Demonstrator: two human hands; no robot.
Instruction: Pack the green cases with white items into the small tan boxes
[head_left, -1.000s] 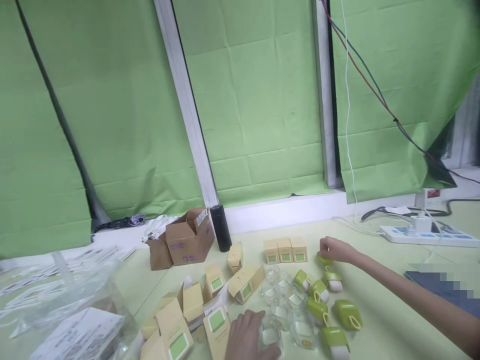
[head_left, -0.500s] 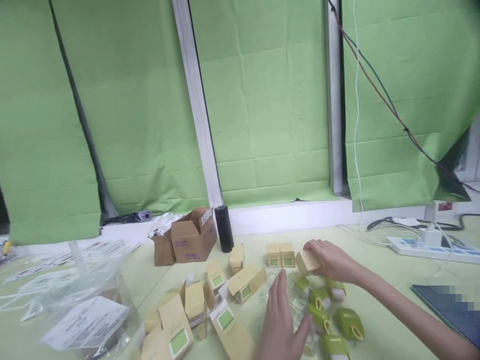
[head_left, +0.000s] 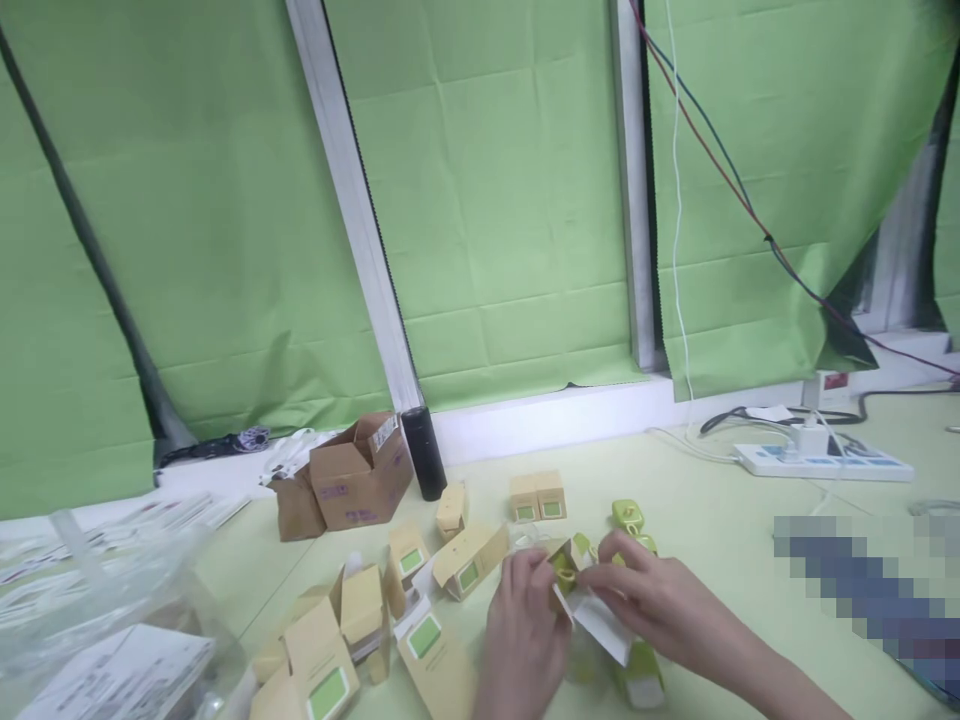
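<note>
My left hand (head_left: 523, 625) is wrapped round the left side of a small open box (head_left: 559, 560). Its flap (head_left: 602, 625) hangs out white toward me, and something green with a yellow loop shows inside. The fingers of my right hand (head_left: 645, 590) are pinched at the box's opening, by the loop. Behind my right hand lie green cases (head_left: 628, 515), and another green case (head_left: 641, 675) is below it. Two closed boxes (head_left: 538, 497) stand side by side beyond my hands.
Several tan boxes (head_left: 364, 605) lie to the left. A brown carton (head_left: 360, 475) and a black cylinder (head_left: 424, 455) stand at the back. Clear plastic bags (head_left: 112, 590) are at the far left, a white power strip (head_left: 825, 460) at the right.
My right hand has come back from beside the two closed boxes to my left hand. A box with its flap open is now between them. The view has turned slightly right.
</note>
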